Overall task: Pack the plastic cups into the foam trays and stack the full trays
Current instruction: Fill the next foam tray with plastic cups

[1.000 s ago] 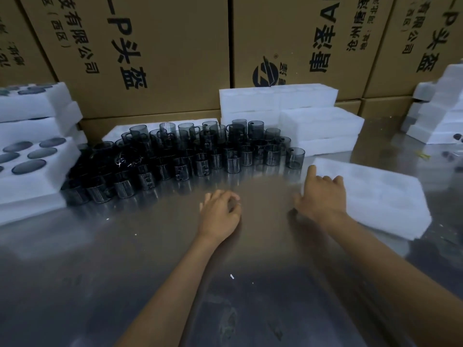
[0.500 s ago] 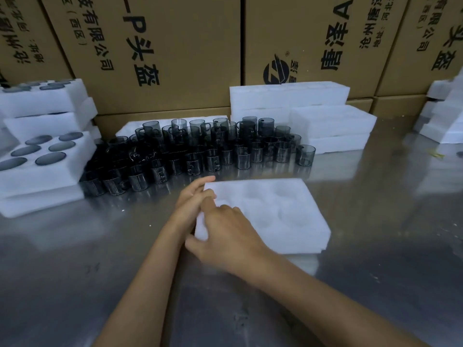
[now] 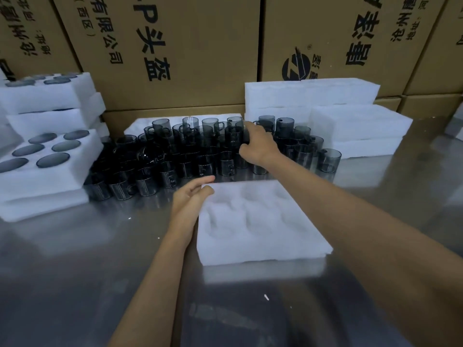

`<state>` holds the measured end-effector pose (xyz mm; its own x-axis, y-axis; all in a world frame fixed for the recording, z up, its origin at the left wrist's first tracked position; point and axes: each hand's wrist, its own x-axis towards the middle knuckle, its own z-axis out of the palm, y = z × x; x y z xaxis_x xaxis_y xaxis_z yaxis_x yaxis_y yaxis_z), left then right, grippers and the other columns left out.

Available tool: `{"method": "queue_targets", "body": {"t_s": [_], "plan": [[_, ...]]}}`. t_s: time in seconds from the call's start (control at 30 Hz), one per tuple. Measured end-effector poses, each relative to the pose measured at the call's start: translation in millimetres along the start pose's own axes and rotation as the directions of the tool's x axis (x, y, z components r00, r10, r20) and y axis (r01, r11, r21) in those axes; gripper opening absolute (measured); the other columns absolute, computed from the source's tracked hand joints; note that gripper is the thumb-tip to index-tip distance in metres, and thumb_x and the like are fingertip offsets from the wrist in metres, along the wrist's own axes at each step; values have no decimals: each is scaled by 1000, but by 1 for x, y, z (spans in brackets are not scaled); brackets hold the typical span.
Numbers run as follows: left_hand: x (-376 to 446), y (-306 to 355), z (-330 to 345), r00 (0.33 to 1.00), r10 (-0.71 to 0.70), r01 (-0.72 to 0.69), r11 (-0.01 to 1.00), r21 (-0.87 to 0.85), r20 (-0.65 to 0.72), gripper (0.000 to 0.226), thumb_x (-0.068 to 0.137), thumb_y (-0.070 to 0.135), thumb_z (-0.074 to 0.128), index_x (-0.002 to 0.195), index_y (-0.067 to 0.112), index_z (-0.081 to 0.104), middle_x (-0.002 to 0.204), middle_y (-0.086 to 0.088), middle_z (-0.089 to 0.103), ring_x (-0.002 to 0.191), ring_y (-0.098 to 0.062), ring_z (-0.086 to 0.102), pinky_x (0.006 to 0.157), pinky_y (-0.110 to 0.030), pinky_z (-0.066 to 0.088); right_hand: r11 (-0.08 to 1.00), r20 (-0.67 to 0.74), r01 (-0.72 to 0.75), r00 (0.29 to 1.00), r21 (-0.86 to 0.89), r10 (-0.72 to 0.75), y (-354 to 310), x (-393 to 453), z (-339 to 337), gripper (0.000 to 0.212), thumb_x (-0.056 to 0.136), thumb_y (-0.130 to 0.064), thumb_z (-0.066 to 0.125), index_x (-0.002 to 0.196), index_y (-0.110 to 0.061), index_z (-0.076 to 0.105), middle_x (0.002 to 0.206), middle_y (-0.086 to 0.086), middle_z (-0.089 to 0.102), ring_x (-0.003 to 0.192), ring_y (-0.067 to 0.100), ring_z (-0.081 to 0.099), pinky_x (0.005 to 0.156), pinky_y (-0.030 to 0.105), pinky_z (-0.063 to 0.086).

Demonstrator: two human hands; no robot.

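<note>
An empty white foam tray [image 3: 260, 221] with round pockets lies on the steel table in front of me. My left hand [image 3: 190, 199] rests against its far left corner, fingers relaxed and thumb on the top face. Behind the tray stands a dense cluster of dark see-through plastic cups [image 3: 175, 159] with handles. My right hand [image 3: 258, 144] reaches into the right side of that cluster, fingers and thumb spread around a cup; whether it grips one I cannot tell.
Full foam trays [image 3: 50, 171] holding cups are stacked at the left. Empty foam trays [image 3: 355, 126] are piled at the back right. Large cardboard boxes [image 3: 188, 46] wall off the rear. Shiny steel table [image 3: 75, 284] lies nearest me.
The empty tray was slid from the right to the middle of the table. My right hand then left it and reached forward into the cups. My left hand stays at the tray's corner.
</note>
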<state>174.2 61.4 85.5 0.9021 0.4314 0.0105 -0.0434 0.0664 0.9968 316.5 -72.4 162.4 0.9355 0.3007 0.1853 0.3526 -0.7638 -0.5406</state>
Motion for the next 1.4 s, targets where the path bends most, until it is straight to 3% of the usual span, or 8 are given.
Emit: {"method": "queue_targets", "body": {"t_s": [0.37,0.63,0.77,0.93,1.03,1.17,1.3,1.4], "plan": [[7,1,2,997,-20,19,1000,2,68,26,87,5,62,98,23,77,87,0,77,77,-14,71,71,-27,57,952,-220,90,963,-294,-159,12,43,43,25,99,-20,50,124,-16,50,122,15,61,117,32,47,95,39,39],[-3,12,-1,983,-51,32,993,112,177,31,84,5,63,104,26,76,101,-3,76,98,-21,71,84,-29,57,916,-395,378,868,137,-300,6,-59,12,12,90,-10,62,99,-16,56,107,-7,56,92,12,53,78,30,44],[-12,26,3,981,187,-191,978,86,56,37,89,-4,62,121,16,67,117,6,70,112,-6,64,99,-22,50,877,-446,424,845,225,-294,7,-123,2,13,89,-8,66,95,-17,58,124,-14,54,103,-10,51,85,4,36],[-42,39,5,828,489,-555,785,276,275,62,90,8,69,140,37,50,134,30,55,126,10,47,99,-7,38,864,-535,482,773,143,-342,4,-167,3,15,88,-7,67,97,-17,63,141,-9,53,130,4,50,98,39,48],[-56,44,9,807,501,-589,722,363,312,70,87,13,74,143,43,45,135,28,55,132,-7,47,113,-34,37,852,-521,514,757,101,-395,3,-175,8,17,88,-6,66,102,-16,63,143,-8,53,128,7,52,91,42,52],[-59,49,9,791,556,-602,629,493,256,63,75,28,83,131,38,57,124,25,59,124,-5,51,110,-44,36,830,-454,485,827,274,-333,9,-179,5,44,90,-6,64,125,-30,51,138,-23,52,125,-3,52,98,21,45],[-56,40,5,828,536,-538,681,496,162,59,66,33,88,119,37,60,112,23,61,111,3,52,96,-11,38,784,-330,369,918,500,-221,13,-178,5,54,96,0,54,139,-31,44,128,-25,59,121,-5,55,101,14,42],[-49,32,3,860,492,-494,739,458,133,56,64,33,90,112,31,62,109,14,65,107,0,57,89,-13,41,785,-208,268,961,559,-180,16,-176,5,54,98,1,48,142,-30,43,126,-17,63,116,-5,59,97,11,43]]}}
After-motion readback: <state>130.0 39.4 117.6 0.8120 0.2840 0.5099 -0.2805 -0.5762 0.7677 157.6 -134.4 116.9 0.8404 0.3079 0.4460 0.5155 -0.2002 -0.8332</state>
